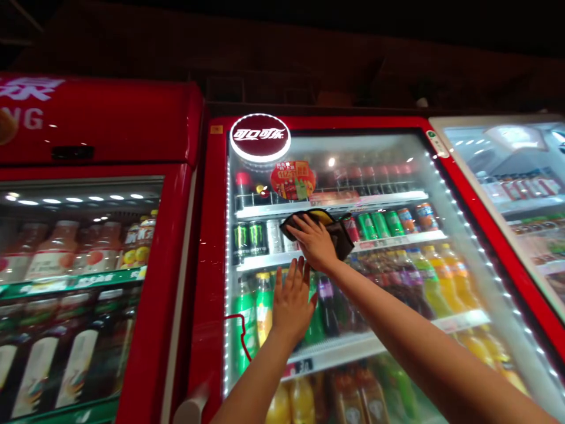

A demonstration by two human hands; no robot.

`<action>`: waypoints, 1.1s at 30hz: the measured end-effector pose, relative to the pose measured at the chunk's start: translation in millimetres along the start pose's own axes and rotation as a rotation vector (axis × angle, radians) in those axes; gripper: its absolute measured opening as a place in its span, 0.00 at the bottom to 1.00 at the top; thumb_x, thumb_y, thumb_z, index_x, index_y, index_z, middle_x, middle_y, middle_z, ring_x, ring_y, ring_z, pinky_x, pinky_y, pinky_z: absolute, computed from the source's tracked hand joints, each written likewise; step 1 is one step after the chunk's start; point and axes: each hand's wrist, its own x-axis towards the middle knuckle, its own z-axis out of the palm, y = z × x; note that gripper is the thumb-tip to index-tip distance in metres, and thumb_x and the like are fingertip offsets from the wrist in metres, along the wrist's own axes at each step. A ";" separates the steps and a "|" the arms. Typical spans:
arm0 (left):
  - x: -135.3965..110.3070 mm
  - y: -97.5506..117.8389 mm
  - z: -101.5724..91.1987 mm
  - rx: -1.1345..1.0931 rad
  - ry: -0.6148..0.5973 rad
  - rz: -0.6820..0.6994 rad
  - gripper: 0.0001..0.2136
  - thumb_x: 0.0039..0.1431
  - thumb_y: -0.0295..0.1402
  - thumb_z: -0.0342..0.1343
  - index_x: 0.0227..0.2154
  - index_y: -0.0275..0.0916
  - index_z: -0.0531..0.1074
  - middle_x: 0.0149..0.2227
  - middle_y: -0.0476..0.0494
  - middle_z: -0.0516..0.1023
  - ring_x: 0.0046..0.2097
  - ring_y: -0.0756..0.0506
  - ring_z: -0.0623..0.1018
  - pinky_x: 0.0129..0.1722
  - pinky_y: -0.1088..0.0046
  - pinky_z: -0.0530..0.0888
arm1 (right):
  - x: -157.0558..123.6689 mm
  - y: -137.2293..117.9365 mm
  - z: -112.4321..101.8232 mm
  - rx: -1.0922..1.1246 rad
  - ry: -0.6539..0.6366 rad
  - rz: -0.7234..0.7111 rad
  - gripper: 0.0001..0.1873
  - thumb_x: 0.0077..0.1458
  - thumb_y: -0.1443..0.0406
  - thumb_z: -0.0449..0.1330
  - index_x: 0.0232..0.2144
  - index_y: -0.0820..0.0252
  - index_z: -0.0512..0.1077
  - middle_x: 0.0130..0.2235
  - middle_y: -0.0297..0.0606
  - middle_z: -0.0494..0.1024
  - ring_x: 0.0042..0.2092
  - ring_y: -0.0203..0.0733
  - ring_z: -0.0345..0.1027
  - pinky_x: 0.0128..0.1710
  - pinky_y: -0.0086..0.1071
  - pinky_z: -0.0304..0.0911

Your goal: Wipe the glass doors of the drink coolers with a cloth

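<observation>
My right hand [314, 240] presses a dark cloth with a yellow edge [336, 228] flat against the glass door [397, 176] of the red drinks cooler, at the height of the shelf of cans. Its fingers lie spread over the cloth. My left hand [292, 301] rests flat on the same glass just below, fingers stretched upward, holding nothing. Behind the glass stand rows of cans and coloured bottles [424, 277] on white shelves.
A round lit logo sign [260, 137] sits at the door's top left. Another red cooler [88, 265] with bottles stands to the left, a white-framed one [521, 194] to the right. A door handle [194, 406] shows at the bottom.
</observation>
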 end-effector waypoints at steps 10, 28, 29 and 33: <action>66.5 41.5 17.7 -0.152 0.133 0.002 0.30 0.68 0.38 0.47 0.69 0.34 0.51 0.71 0.38 0.52 0.73 0.40 0.50 0.72 0.48 0.37 | 72.3 85.1 -32.9 -0.175 0.054 0.059 0.25 0.68 0.57 0.51 0.65 0.45 0.61 0.71 0.31 0.55 0.72 0.49 0.43 0.68 0.61 0.43; 186.7 332.5 91.4 -0.335 0.145 0.153 0.26 0.68 0.40 0.46 0.67 0.43 0.56 0.71 0.46 0.52 0.73 0.45 0.49 0.71 0.52 0.33 | -169.8 387.2 -163.5 -0.231 0.004 0.063 0.28 0.64 0.69 0.52 0.65 0.50 0.63 0.69 0.41 0.58 0.72 0.48 0.45 0.66 0.52 0.56; 193.4 353.0 96.6 -0.328 0.144 0.165 0.26 0.68 0.39 0.45 0.67 0.42 0.57 0.71 0.45 0.53 0.73 0.45 0.50 0.71 0.52 0.33 | -181.4 400.8 -169.0 -0.216 -0.009 0.028 0.28 0.64 0.70 0.52 0.65 0.50 0.63 0.69 0.42 0.58 0.72 0.47 0.45 0.66 0.51 0.56; 212.5 423.9 109.9 -0.298 0.117 0.161 0.22 0.68 0.38 0.45 0.63 0.40 0.66 0.68 0.42 0.60 0.72 0.44 0.53 0.72 0.53 0.36 | -210.3 443.7 -190.2 -0.173 -0.088 -0.069 0.29 0.63 0.72 0.53 0.64 0.51 0.64 0.69 0.41 0.58 0.72 0.45 0.43 0.67 0.48 0.55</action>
